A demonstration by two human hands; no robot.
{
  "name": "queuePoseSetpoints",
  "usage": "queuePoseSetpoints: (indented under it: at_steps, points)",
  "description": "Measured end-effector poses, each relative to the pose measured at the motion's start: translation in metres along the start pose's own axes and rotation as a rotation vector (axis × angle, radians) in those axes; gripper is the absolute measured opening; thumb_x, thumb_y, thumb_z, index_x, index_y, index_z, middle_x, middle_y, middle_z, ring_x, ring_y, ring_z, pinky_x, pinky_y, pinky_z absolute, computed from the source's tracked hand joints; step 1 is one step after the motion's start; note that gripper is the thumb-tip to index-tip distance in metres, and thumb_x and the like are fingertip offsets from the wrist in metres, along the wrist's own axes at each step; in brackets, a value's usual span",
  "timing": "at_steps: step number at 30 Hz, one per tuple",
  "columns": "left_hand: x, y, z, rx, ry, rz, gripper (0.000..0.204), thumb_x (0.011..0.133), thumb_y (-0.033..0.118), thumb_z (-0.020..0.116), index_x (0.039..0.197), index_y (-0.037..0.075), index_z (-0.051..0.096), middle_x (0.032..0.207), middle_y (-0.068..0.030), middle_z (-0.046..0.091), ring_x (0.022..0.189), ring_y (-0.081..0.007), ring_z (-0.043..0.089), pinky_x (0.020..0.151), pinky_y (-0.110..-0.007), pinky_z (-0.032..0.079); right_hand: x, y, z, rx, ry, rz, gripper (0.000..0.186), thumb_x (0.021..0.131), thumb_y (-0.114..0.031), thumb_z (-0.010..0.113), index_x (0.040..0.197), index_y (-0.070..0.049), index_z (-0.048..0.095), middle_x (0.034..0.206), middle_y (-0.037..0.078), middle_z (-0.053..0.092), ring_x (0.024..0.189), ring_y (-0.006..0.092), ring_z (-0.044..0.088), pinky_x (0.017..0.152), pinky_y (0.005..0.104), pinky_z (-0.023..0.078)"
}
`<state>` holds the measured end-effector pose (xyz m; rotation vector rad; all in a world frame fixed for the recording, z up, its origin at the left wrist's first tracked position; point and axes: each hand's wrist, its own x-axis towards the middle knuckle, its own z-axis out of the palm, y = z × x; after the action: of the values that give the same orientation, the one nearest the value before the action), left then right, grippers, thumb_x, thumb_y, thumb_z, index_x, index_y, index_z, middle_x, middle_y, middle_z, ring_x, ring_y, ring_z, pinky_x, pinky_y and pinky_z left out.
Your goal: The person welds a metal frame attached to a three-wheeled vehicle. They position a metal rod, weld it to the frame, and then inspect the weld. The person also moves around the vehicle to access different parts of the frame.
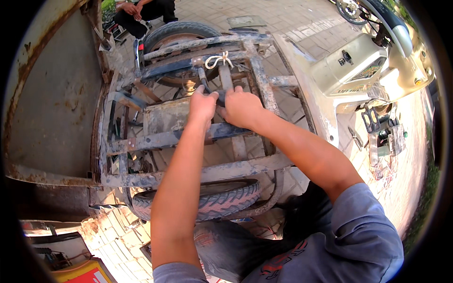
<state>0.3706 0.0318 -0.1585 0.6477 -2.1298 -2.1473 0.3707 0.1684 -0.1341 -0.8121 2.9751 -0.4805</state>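
Over the middle of a rusty, paint-worn metal frame (255,167), both my hands grip a dark tube (220,95) that joins a grey rod (201,75) at a crossbar. My left hand (203,104) is closed on it, with my right hand (240,106) closed just to the right. A white looped cord (214,59) is tied on the frame above my hands. A flat weathered panel (160,118) lies inside the frame, left of my left hand. Wheels with treaded tyres show at the far side (179,28) and near side (222,203) of the frame.
A rusty metal box body (47,108) stands at left. A beige scooter body (349,66) is at upper right. Tools and parts (384,146) lie on the paving at right. Another person (134,9) crouches at upper left. A red-and-yellow case (85,271) is at lower left.
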Motion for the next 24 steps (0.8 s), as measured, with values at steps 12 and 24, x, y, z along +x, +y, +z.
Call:
queuePoseSetpoints:
  at_steps: [12, 24]
  points:
    - [-0.004, -0.003, 0.003, -0.105, 0.11, -0.014, 0.046, 0.08, 0.002, 0.058, 0.123, -0.01, 0.049, 0.088, -0.0114, 0.063, 0.074, -0.0158, 0.059, 0.06, -0.03, 0.046, -0.001, -0.008, -0.005, 0.12, -0.063, 0.03, 0.033, 0.083, -0.024, 0.06, 0.1, 0.005, 0.055, 0.094, 0.025, 0.066, 0.087, 0.039, 0.067, 0.074, 0.0452, 0.055]
    - [-0.005, 0.007, -0.012, -0.165, 0.029, -0.054, 0.019, 0.086, 0.008, 0.058, 0.104, 0.003, 0.058, 0.087, -0.0057, 0.062, 0.071, -0.0148, 0.058, 0.053, -0.029, 0.045, 0.014, -0.014, 0.012, 0.101, 0.001, 0.003, 0.039, 0.083, -0.028, 0.063, 0.105, 0.003, 0.053, 0.091, 0.024, 0.064, 0.079, 0.0393, 0.067, 0.068, 0.0463, 0.055]
